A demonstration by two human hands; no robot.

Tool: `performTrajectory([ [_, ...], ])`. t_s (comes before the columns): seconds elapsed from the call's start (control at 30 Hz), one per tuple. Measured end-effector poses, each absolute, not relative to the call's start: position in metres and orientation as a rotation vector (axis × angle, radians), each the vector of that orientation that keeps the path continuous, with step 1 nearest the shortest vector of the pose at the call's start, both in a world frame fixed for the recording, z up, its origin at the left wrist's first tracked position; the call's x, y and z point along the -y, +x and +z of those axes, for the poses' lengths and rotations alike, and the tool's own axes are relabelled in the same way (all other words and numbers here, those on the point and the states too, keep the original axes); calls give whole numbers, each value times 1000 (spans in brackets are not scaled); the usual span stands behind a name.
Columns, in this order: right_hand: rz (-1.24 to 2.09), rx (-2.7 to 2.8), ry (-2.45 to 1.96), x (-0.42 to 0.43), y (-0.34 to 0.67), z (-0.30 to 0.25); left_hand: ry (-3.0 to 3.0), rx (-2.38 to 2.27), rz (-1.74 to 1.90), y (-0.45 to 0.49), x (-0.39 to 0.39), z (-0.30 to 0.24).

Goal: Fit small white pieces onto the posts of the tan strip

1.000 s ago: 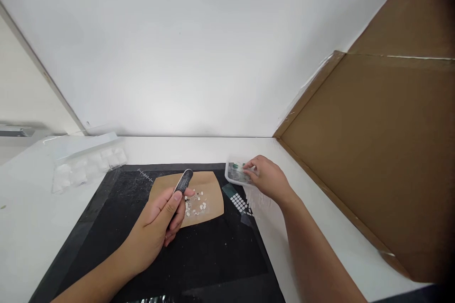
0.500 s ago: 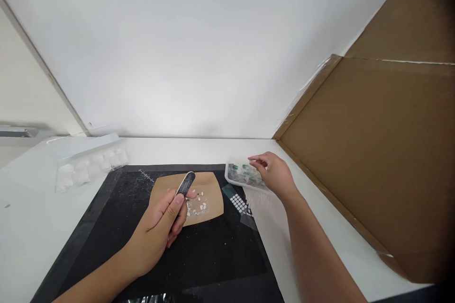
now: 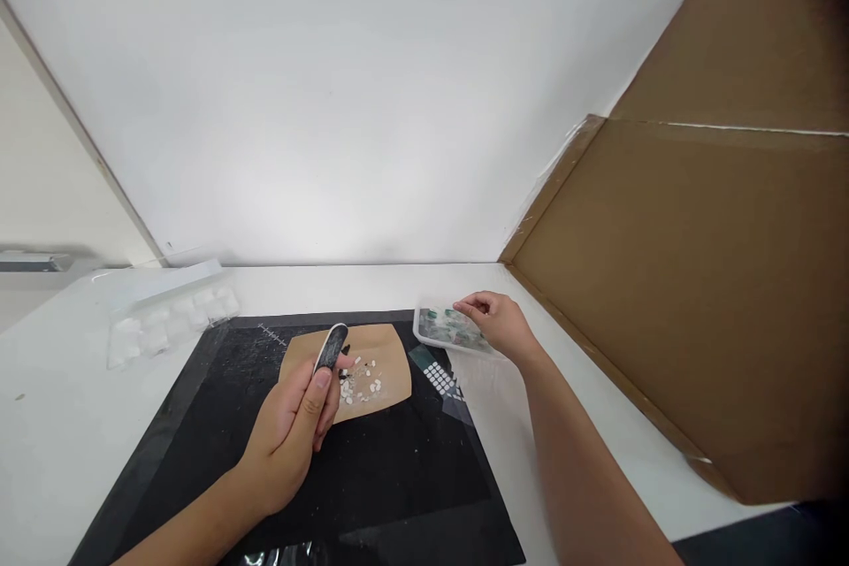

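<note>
I log the dark oblong file-like stick (image 3: 331, 345) clamped in the left hand (image 3: 292, 424), thumb along its side, tip pointing away. It sits above the brown paper sheet (image 3: 391, 352), which is strewn with small white chips (image 3: 362, 385) (the paper lies on the black mat (image 3: 398, 478)). The right hand (image 3: 500, 327) has its fingertips drawn together over the small white tray of green-and-white pieces (image 3: 428, 333); I cannot tell whether it pinches anything. A clear plastic blister tray (image 3: 165, 318) lies at far left and a brown cardboard panel (image 3: 696, 283) stands at right.
</note>
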State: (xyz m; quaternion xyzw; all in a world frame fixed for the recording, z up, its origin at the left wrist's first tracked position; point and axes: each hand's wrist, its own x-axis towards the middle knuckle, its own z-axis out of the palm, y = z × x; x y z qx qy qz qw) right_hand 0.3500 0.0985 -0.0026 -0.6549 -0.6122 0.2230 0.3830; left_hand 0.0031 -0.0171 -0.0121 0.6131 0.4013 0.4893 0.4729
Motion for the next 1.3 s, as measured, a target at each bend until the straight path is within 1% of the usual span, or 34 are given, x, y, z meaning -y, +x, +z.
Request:
performTrajectory([
  [0.53,955,1263,-1354,-105,367,-13,1626,-1096,1232,-2,8,-21],
  [0.77,1091,1240,-1274,-98,362,-4,1682,-1105,1219,-2,9,-20],
  [1.03,1112,1326,-1157,-93,346,5,1758,-1113,1182,-6,7,-26],
  [1.23,1116,1380,-1131,-83,315,10,1750,-1104,1156,-4,4,-26],
  [1.3,1072,1376,-1110,-79,302,10,1750,-1109,1148,-4,4,-24],
])
